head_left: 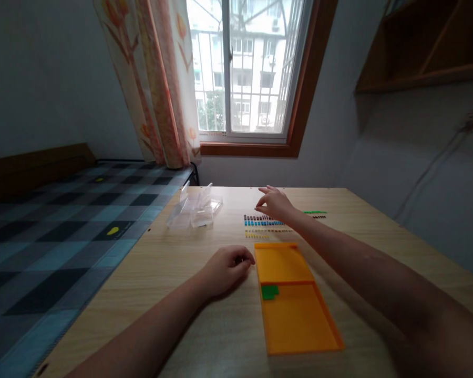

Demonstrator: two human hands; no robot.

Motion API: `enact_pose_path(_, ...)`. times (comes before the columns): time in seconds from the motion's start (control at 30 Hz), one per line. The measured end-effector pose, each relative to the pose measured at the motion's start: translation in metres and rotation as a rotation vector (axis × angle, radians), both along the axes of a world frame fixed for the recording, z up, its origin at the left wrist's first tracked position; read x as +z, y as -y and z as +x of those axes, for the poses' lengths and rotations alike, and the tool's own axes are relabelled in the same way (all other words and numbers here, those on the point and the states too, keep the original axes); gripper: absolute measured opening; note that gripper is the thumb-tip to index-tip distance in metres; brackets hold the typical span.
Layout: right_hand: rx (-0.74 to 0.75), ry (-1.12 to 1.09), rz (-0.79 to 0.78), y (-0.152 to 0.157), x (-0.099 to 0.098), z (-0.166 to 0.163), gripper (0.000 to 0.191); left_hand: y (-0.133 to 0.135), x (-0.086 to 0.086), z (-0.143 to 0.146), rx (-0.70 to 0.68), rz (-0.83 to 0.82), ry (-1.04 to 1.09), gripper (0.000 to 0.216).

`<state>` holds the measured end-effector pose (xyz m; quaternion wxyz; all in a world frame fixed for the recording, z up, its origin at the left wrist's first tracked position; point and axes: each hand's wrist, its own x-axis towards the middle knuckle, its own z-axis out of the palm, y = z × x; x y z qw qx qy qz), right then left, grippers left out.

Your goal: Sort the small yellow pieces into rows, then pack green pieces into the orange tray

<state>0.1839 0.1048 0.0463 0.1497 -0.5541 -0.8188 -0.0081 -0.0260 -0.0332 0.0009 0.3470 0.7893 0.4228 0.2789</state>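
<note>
My right hand (pixel 275 202) hovers over the far part of the table, above rows of small coloured pieces. Its thumb and index finger are pinched, with a tiny dark speck at their tips that I cannot make out. My left hand (pixel 230 266) rests on the wood with fingers curled in, close to the left edge of an orange tray (pixel 331 320); nothing shows in it. The tray has a crossbar dividing it into two parts. A green block shape (pixel 269 292) lies in the nearer part's upper left corner. Blue pieces (pixel 260 223) and yellow pieces (pixel 256 236) lie in rows beyond the tray.
Clear plastic boxes (pixel 197 207) with raised lids stand at the table's far left. Green pieces (pixel 315 212) lie right of my right forearm. A checked bed (pixel 55 231) runs along the left, and a window (pixel 256 68) is ahead above the table (pixel 173 273).
</note>
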Motion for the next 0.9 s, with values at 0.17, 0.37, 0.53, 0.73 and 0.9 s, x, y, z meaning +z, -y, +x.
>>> enact_pose_path(0.17,0.266,-0.104,0.115,0.101,0.011,0.042,0.008,-0.001,-0.002,0.001,-0.012,0.024,-0.017,0.019)
enact_pose_path(0.37,0.396,-0.100,-0.102,0.205,-0.010,0.061,0.015,-0.001,-0.006,0.001,0.001,0.028,-0.026,0.021)
enact_pose_path(0.53,0.350,0.003,-0.188,0.215,-0.030,0.049,0.017,0.000,-0.004,0.001,-0.012,0.041,-0.059,0.021)
enact_pose_path(0.73,0.321,-0.053,-0.127,0.211,-0.040,0.049,0.017,0.001,0.000,0.002,-0.004,0.023,-0.067,0.020)
enact_pose_path(0.9,0.342,-0.087,-0.131,0.210,-0.042,0.052,0.017,0.006,0.002,0.003,-0.005,0.058,-0.080,0.021)
